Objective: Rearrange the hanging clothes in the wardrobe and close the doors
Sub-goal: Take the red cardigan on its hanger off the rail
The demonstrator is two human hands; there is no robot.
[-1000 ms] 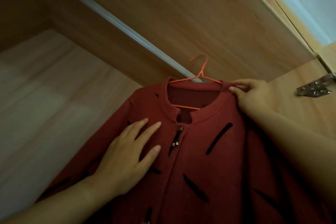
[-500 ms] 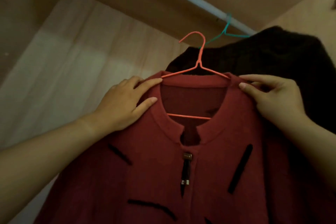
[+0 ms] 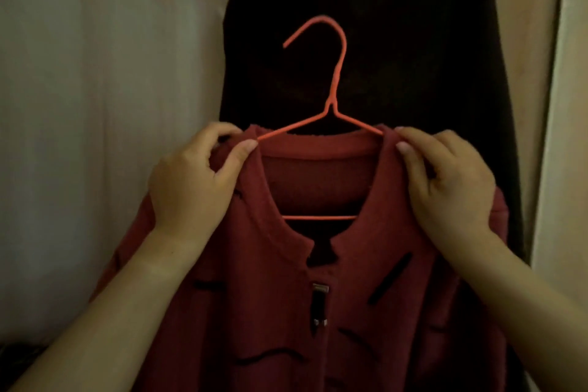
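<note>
A red cardigan [image 3: 280, 293] with black slash marks and a front clasp sits on an orange wire hanger [image 3: 334, 95]. The hanger's hook is free of any rail and stands out against a black garment [image 3: 397, 41] hanging behind. My left hand [image 3: 191, 188] pinches the cardigan's left shoulder by the collar. My right hand [image 3: 451, 184] pinches the right shoulder the same way. Both hands hold the cardigan up in front of me. The wardrobe rail is out of view.
The pale wooden back wall of the wardrobe [image 3: 95, 105] fills the left side. A light wooden panel [image 3: 566, 105] runs down the right edge. Something dark lies at the bottom left corner [image 3: 19, 356].
My view has dropped from the rail down to the garments. My left hand went from lying flat on the cardigan's front to pinching its left shoulder, and the hanger is now off the rail.
</note>
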